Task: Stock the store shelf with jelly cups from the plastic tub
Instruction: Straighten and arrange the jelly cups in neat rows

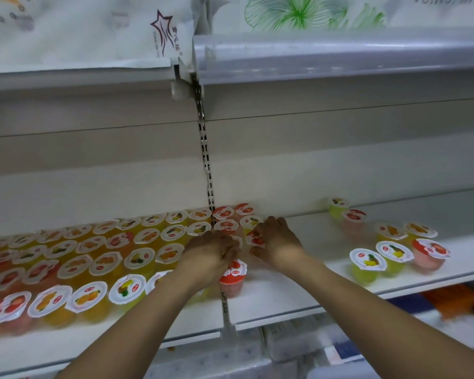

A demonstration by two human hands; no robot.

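Several rows of jelly cups (93, 258) with orange, yellow and red lids fill the left half of the white shelf (312, 285). Both my hands are at the right end of these rows, near the shelf's middle. My left hand (212, 254) has its fingers curled over a white-lidded cup that is mostly hidden, just above a red jelly cup (233, 274). My right hand (275, 242) pinches a red-lidded jelly cup (255, 238) between fingers and thumb. The plastic tub is out of view.
A loose group of several cups (391, 253) stands on the right part of the shelf, with bare shelf between it and my hands. A slotted metal upright (208, 173) divides the back wall. The upper shelf (340, 58) overhangs. Packaged goods (449, 299) lie below.
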